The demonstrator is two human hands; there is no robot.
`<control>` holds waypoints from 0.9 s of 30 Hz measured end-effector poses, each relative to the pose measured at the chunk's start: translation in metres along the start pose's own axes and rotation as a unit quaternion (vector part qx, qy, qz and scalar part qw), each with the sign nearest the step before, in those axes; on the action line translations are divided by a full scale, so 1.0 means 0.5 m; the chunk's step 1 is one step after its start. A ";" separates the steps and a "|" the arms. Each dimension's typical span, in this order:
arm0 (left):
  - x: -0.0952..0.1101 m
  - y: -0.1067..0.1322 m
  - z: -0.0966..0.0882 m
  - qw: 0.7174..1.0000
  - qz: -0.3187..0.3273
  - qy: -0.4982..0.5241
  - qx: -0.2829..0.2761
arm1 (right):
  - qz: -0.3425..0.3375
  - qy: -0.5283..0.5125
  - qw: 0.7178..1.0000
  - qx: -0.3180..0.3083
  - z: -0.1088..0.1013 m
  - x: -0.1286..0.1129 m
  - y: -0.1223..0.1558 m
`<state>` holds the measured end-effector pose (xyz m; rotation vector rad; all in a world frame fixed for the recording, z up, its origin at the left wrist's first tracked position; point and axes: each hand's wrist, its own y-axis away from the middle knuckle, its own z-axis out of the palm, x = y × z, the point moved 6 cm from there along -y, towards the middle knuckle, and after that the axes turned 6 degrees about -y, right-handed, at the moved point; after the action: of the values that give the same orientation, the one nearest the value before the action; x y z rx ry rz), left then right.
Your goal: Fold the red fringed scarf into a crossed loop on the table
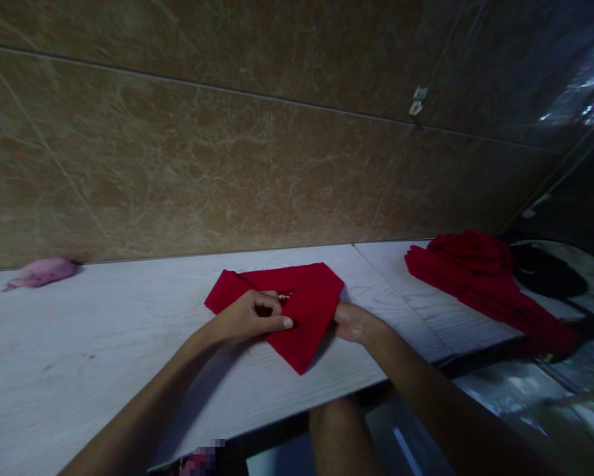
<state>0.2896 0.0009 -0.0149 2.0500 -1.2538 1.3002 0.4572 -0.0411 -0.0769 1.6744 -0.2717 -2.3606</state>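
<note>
A folded piece of red cloth (311, 301) lies in front of me on the white wood-grain table, with a pointed corner toward the table's front edge. My left hand (257, 316) is closed on the cloth's inner edge, its thumb on top and curled fingers beside a small whitish patch (284, 296) I cannot make out. From the right, my right hand (350, 322) reaches under the cloth's right side. Its fingertips are hidden beneath the fabric, so their grip does not show.
A heap of red cloth (475, 277) lies at the right, partly hanging over the table's (128, 330) front edge. Beside it is a black item (550, 270). A small pink bundle (46, 272) rests at the far left by the brown tiled wall (217, 158).
</note>
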 end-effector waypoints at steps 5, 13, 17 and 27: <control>-0.004 0.011 0.007 0.995 -0.035 0.071 -0.055 | 0.020 0.009 0.998 -0.052 0.023 -0.021 0.020; -0.077 0.019 -0.016 0.976 -0.115 0.181 -0.048 | 0.078 0.043 0.987 -0.131 0.014 -0.035 0.056; -0.094 0.015 -0.017 0.973 -0.136 0.176 -0.057 | 0.087 0.034 0.982 -0.163 0.017 -0.031 0.056; -0.097 0.010 -0.018 0.966 -0.125 0.219 -0.055 | 0.068 -0.025 0.971 -0.226 0.032 -0.001 0.091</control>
<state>0.2727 0.0276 -0.0531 1.6566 -0.8207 1.4226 0.4461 -0.0840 -0.0581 1.3380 0.1340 -2.1564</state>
